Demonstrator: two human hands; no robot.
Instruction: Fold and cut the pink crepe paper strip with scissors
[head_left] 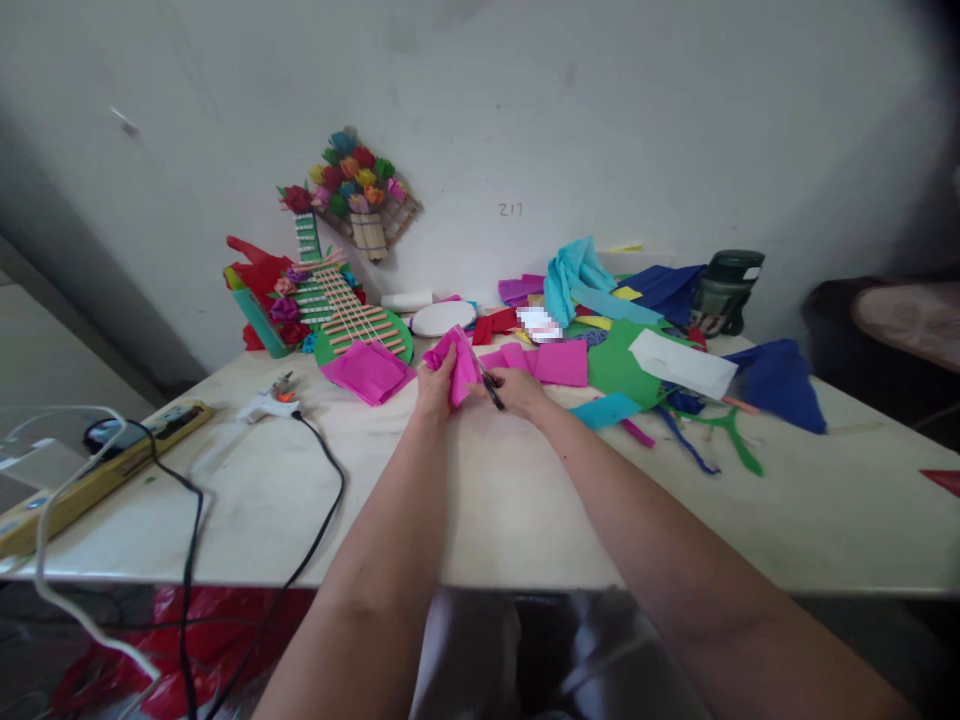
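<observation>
My left hand (pixel 437 385) is closed on a piece of bright pink crepe paper (pixel 466 370), which stands up between the fingers. From the right, my right hand (pixel 517 390) grips a pair of dark-handled scissors (pixel 491 388). The blades point up and left against the paper's edge; whether they cut into it I cannot tell. Behind the right hand lies a flat pink strip (pixel 562 363). Left of my hands, a folded pink sheet (pixel 369 372) rests partly over a green guitar-shaped craft (pixel 364 335) with thin sticks across it.
A glue gun (pixel 270 400) with a black cord and a yellow power strip (pixel 112 470) are at left. Coloured paper scraps (pixel 626 360) and a dark bottle (pixel 725 290) crowd the right. A stick-and-paper flower basket (pixel 367 230) leans on the wall. A white oval (pixel 444 318) lies behind my hands.
</observation>
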